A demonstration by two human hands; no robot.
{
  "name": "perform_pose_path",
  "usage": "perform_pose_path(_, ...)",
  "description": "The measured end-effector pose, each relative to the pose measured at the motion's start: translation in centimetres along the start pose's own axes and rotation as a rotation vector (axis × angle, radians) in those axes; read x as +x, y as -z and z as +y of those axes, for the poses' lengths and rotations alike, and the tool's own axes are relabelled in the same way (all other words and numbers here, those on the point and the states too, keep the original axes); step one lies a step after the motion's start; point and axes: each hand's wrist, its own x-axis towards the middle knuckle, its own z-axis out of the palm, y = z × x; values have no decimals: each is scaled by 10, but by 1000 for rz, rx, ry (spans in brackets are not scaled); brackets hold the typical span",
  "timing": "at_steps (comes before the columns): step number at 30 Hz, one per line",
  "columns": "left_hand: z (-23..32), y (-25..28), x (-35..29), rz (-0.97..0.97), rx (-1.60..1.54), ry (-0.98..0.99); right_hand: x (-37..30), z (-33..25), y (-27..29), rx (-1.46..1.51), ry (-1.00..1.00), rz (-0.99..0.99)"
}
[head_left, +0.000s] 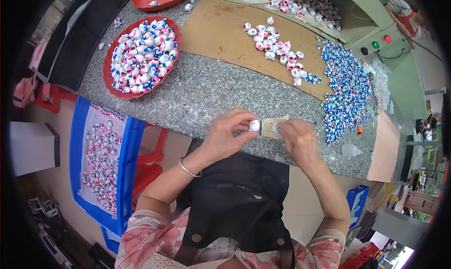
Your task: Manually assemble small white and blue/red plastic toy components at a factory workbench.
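Note:
Between its thumb and fingertips, my left hand (231,132) pinches a small white rounded figurine part (254,125), held just above the granite table near its front edge. My right hand (299,138) is closed at the right end of a tan, speckled flat piece (270,128) lying on the table. A bit of something pale shows at its fingertips, mostly covered, so its kind cannot be told. The two hands are a short way apart, with the tan piece between them.
A red bowl (107,76) heaped with white, pink and blue figurine parts stands left. White-and-pink parts (268,41) lie on cardboard (211,31). Many small blue pieces (345,90) spread right, near a clear bottle (350,150). A blue crate (77,151) sits lower left.

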Motion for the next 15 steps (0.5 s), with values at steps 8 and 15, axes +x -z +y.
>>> perform_pose_path(8,-9,-18,7,56,176,-162,-4,0,-5,48,-38,32)
perform_pose_path(15,-14,-32,9,65,171,-232,-14,-18,6,594,-538,109)
